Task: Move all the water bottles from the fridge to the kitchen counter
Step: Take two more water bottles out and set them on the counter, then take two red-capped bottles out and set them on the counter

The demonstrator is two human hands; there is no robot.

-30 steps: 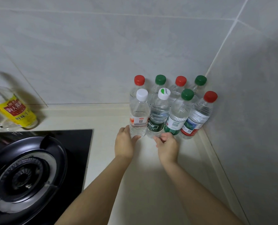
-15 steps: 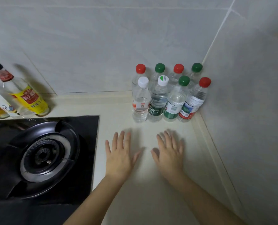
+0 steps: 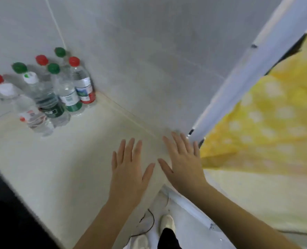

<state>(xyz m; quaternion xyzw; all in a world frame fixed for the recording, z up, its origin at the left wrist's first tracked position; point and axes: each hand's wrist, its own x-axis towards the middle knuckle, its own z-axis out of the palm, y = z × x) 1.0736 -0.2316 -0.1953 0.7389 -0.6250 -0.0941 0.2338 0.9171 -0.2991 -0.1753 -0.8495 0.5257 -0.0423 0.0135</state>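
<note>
1. The water bottles (image 3: 46, 90) are all bunched up in the back corner of the table (image 3: 68, 168), standing upright where the two tiled walls meet. I count eight caps: three red, three green and two white, one of the white ones with a green mark on it.
2. They're packed in two rows, shoulder to shoulder. The back row is up against the wall (image 3: 149, 60).
3. The left hand (image 3: 129, 169) is palm down with the fingers straight and fanned apart, holding nothing. It's over the near part of the table. The bottles are well apart from it, off to the far left of where it is.
4. The right hand (image 3: 183, 164) is just beside the left one, with the thumbs nearly meeting. Same deal here: flat, spread and empty. It's at the right end of the table, with its fingertips near the foot of the wall. Its little finger is just beside a yellow cloth (image 3: 257, 132) with pale dots.
5. The whole shot is pretty smeared, so honestly I can't tell if the palms are resting on the table or hovering just above it.
6. Other stuff: the edge of a black stove (image 3: 9, 212) shows in the lower left. Down between the forearms there's the floor (image 3: 188, 234), with a pale shoe (image 3: 167, 223) and a thin dark cable (image 3: 150, 223) on it.
</note>
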